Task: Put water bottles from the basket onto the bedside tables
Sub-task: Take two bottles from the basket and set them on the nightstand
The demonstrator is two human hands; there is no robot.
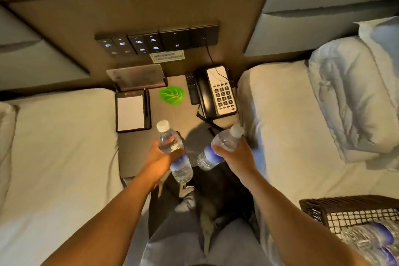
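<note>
My left hand (pixel 160 156) grips a clear water bottle (pixel 172 147) with a white cap and blue label, held over the front edge of the bedside table (pixel 172 119). In my right hand (pixel 236 154) is a second water bottle (pixel 218 149), tilted with its cap pointing up and right, above the table's front right corner. Neither bottle touches the table. At the lower right, on the right bed, stands a dark wicker basket (pixel 313 206) with several more bottles (pixel 371 239) in it.
On the table lie a notepad in a black holder (pixel 131 111), a green leaf-shaped coaster (pixel 172 95), a remote (pixel 192 88) and a telephone (pixel 218 90) with a coiled cord. A switch panel (pixel 157 41) is on the wall behind. Beds flank the table left and right.
</note>
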